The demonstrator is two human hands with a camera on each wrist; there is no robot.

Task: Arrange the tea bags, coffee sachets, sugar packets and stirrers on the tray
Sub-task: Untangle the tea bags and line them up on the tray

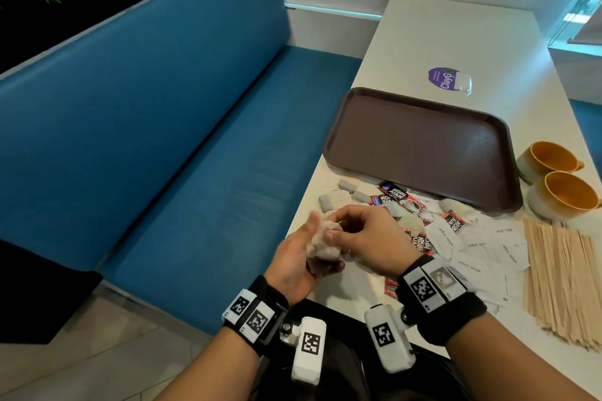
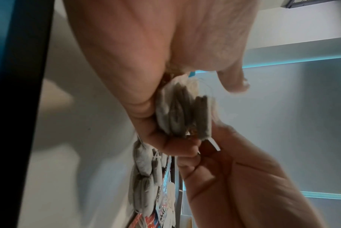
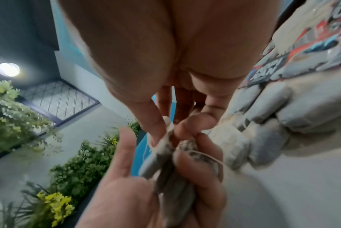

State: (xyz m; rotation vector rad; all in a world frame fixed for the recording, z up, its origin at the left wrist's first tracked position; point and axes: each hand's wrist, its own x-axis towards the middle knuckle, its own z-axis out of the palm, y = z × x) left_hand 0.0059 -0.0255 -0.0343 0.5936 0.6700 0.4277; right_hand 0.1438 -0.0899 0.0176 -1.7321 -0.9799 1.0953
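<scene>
My left hand [image 1: 317, 239] grips a bundle of grey tea bags [image 1: 327, 251] above the table's near left corner. My right hand [image 1: 335, 229] meets it from the right and pinches one tea bag [image 3: 166, 138] at the bundle's top between thumb and forefinger. More tea bags [image 1: 329, 200] lie loose near the brown tray [image 1: 417, 146], which holds nothing. Red and black coffee sachets [image 1: 394, 195], white sugar packets [image 1: 488, 247] and a pile of wooden stirrers [image 1: 560, 280] lie scattered in front of the tray.
Two orange-lined cups [image 1: 550, 159] [image 1: 566, 195] stand to the right of the tray. A purple sticker [image 1: 448, 80] is on the table behind it. A blue bench [image 1: 163, 140] runs along the table's left edge.
</scene>
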